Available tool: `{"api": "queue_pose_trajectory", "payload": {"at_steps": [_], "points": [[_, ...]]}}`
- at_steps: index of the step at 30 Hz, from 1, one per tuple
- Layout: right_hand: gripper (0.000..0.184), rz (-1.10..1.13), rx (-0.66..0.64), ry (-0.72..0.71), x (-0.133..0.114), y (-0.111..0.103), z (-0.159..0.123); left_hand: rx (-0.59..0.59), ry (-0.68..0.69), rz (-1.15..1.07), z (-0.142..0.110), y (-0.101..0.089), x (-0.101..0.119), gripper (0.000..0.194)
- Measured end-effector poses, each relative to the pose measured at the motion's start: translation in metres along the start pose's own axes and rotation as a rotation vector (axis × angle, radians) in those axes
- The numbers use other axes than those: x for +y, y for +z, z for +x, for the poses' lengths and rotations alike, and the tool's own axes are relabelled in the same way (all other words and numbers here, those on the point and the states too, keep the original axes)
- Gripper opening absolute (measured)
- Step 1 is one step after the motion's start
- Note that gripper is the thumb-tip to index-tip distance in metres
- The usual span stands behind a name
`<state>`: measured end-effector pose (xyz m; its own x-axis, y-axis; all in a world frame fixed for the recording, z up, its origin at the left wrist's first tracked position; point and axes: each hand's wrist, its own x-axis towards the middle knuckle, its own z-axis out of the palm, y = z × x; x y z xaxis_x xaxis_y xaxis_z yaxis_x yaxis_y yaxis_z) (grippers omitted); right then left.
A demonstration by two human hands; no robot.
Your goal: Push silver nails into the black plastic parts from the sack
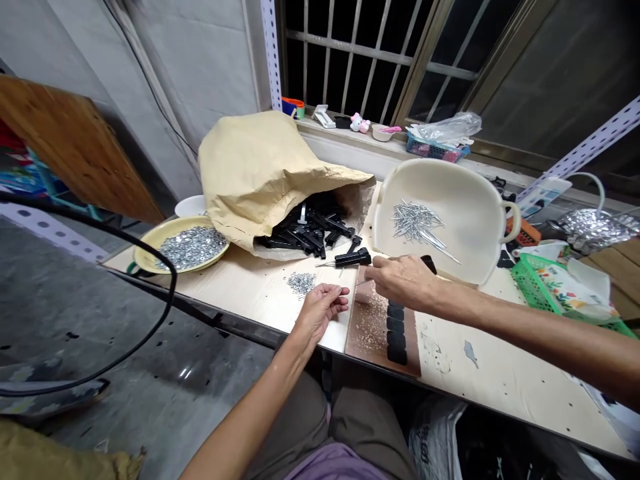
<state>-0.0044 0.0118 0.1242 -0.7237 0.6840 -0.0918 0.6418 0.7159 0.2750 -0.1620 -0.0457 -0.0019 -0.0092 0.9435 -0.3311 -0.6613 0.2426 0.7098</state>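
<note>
Purple cloth (335, 464) and two trouser legs lie nearest the camera, below the edge of one desk (480, 353). Two bare hands are over it. One thin metal pin (362, 282) is at the fingertips of the right hand (400, 277), which pinches it; its long axis runs roughly left to right, the free end pointing towards the left hand (323, 307). That left hand's thumb and fingers are curled close together, apart from the right; whether they grasp anything small, I cannot tell.

Just beyond the hands lies one black piece (353, 258), long axis left to right, a thin metal end pointing left; a second black piece (355, 244) lies right behind it. At least four black blocks (397, 339) form one row on one brown board (367, 337), the row running away from the camera. One small pile of metal bits (301, 283) sits left of the board. Around these are one paper bag (250, 173) full of black parts, one yellow bowl (145, 256) of washers and one cream basin (470, 220) with many loose pins.
</note>
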Motion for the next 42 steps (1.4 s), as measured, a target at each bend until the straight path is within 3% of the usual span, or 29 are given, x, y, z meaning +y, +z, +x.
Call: {"api": "queue_pose_trajectory", "payload": {"at_steps": [11,26,42], "points": [[0.026,0.169,0.281,0.088,-0.030,0.023,-0.006,-0.015,0.140,-0.032,-0.017,0.003,0.011,0.020],[0.027,0.194,0.419,0.107,-0.024,0.024,-0.031,-0.028,0.118,-0.038,-0.025,0.021,0.012,0.024],[0.022,0.176,0.534,0.123,-0.021,0.031,-0.052,-0.073,0.182,0.045,-0.033,0.034,0.006,0.026]]}}
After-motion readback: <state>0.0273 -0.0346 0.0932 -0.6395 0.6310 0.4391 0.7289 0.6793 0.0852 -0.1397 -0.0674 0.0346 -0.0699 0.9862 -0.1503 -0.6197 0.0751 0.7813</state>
